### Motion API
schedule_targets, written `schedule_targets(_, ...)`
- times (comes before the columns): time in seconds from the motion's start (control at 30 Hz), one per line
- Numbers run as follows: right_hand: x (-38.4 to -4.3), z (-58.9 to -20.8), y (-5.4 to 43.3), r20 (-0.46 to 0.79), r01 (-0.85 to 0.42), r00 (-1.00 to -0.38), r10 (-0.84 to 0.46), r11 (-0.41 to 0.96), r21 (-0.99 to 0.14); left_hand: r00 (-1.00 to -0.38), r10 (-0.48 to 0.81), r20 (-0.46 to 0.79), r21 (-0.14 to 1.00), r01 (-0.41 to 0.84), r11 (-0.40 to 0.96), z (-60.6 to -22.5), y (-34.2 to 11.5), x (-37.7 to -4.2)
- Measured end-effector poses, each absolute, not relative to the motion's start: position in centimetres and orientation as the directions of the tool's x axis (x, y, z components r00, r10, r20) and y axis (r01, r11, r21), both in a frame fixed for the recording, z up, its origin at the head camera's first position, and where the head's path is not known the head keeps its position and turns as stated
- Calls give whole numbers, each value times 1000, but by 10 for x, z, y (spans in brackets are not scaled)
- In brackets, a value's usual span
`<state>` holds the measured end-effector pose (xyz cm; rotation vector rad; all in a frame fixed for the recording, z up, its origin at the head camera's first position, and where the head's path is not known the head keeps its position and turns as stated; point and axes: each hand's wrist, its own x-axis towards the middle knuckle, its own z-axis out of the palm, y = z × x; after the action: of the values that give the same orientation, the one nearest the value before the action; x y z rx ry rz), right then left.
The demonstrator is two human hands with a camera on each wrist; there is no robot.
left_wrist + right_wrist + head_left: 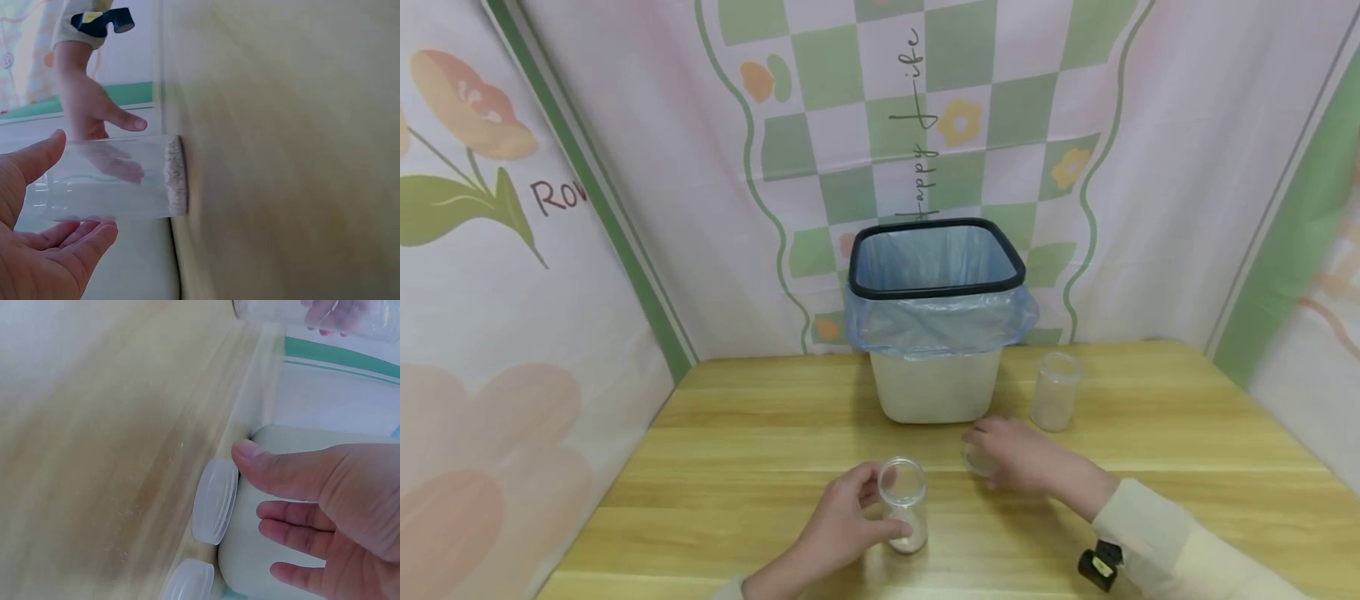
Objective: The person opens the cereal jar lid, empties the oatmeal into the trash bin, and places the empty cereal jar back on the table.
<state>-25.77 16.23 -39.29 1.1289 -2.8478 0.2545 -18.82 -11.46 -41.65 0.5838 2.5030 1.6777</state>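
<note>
Upright on the table is a clear plastic jar (904,508) with a layer of whitish grains (175,175) at its bottom. My left hand (850,518) grips it, thumb on one side and fingers on the other. To its right, my right hand (1018,457) hovers over a translucent round lid (979,461) lying on the table. In the right wrist view the thumb tip is close to that lid (215,501), and the other fingers are loosely bent above it; contact cannot be told. A second lid-like translucent piece (189,581) shows partly at the lower edge.
Behind the hands stands a pale bin (936,387) with a blue bag (936,321) folded over its black rim. Right of the bin is another clear jar (1057,392). The wooden table (737,467) meets patterned curtains (610,208) at the back and left.
</note>
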Motion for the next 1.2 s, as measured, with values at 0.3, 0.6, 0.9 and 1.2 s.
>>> schedule_targets(0.3,-239,-394,165,154,-683,-729,-667,691,-237,-923,344,171,891,294,346,-407,-114,-190)
schedule_targets(0.6,-223,-398,160,227,-740,-671,-706,619,-261,-914,355,195,880,323,348,-403,-114,-192)
schedule_targets(0.9,-210,-406,156,214,-706,-702,-679,624,-336,-911,363,194,887,321,332,-400,-114,-192)
schedule_targets(1.2,-204,-405,152,162,-672,-722,-672,628,-393,-919,332,210,906,311,287,-400,-113,-190)
